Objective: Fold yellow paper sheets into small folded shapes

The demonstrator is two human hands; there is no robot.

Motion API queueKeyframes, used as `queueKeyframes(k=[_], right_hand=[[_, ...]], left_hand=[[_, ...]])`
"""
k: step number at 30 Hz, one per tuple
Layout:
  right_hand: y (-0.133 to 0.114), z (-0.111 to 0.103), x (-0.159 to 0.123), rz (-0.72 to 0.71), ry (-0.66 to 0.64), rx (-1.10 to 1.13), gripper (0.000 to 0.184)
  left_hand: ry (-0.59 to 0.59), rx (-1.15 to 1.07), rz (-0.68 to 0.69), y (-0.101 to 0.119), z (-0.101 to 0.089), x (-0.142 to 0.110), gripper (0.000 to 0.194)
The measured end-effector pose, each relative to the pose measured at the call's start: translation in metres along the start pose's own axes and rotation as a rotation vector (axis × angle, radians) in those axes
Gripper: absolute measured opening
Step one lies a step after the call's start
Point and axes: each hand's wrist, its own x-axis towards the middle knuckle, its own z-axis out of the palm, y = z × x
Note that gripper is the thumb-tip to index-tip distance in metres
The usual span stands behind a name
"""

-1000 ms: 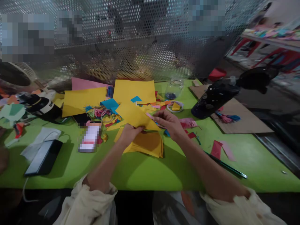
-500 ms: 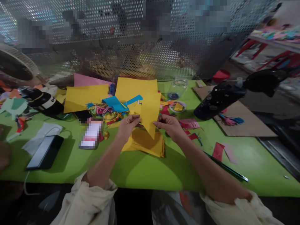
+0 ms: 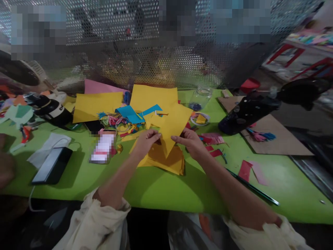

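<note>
Between my two hands a piece of yellow paper (image 3: 174, 125) is held up at a tilt, one corner pointing down. My left hand (image 3: 147, 141) pinches its left edge. On the other side my right hand (image 3: 189, 140) grips it, thumb in front and fingers behind. Below it lies a stack of yellow paper pieces (image 3: 163, 161) on the green table (image 3: 156, 191), partly hidden by the raised piece. Just beyond my hands are blue paper strips (image 3: 131, 114) and a heap of coloured scraps and threads.
A phone (image 3: 103, 147) and a black box-shaped device (image 3: 53, 166) lie to the left, near a black bottle (image 3: 52, 109). A glass jar (image 3: 200, 99), a dark bottle (image 3: 247, 113), cardboard (image 3: 281, 135) and a green pencil-like stick (image 3: 255, 187) are on the right. Perforated metal (image 3: 130, 62) stands behind.
The yellow paper has turned from nearly upright to leaning right, its top now further right. My left hand has shifted slightly right along with it. The stack below looks the same.
</note>
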Motion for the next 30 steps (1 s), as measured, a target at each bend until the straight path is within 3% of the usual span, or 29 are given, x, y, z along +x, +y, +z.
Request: queueKeyframes(k=[5,12,15,19,30], right_hand=[[0.004,0.000,-0.001,-0.001,0.089,0.107,0.041],[0.010,-0.004,0.002,-0.055,0.154,0.066,0.027],[0.009,-0.008,0.002,-0.077,0.109,-0.034,0.022],[0.000,-0.009,-0.002,-0.080,0.025,-0.066,0.031],[-0.019,0.000,-0.009,-0.023,0.017,-0.059,0.036]], left_hand=[[-0.079,0.038,-0.050,0.002,0.001,-0.002,0.019],[-0.074,0.057,-0.077,0.005,0.001,-0.003,0.014],[-0.087,0.037,-0.080,0.006,0.001,-0.004,0.013],[-0.074,0.025,-0.100,0.009,0.002,-0.005,0.014],[-0.156,-0.031,-0.135,0.012,0.001,-0.009,0.020]])
